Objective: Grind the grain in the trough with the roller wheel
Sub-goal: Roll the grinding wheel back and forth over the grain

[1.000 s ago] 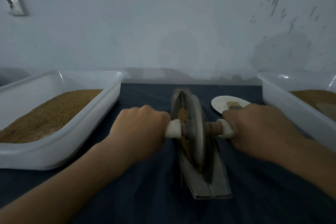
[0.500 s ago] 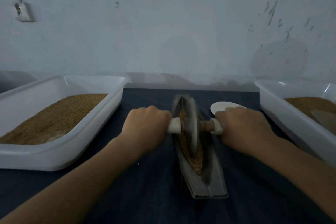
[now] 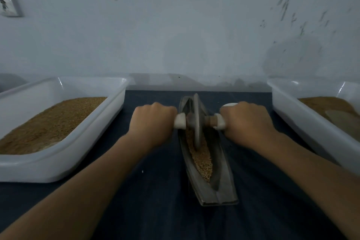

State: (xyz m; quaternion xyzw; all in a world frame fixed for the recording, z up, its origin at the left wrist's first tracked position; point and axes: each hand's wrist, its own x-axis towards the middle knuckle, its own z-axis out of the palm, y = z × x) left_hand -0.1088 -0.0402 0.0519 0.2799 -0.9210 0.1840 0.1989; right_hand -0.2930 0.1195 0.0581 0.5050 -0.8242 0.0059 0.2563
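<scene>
Head view: left hand and right hand each grip the grey metal roller wheel's white handles, wheel standing in the long grey metal trough of tan grain.

Place: plain workroom for manual grain milling.
Wall: bare, pale, scuffed, with a socket.
Surface: dark cloth, against the wall.
Stock: white left tub and right tub of brown grain flank a metal trough.
</scene>
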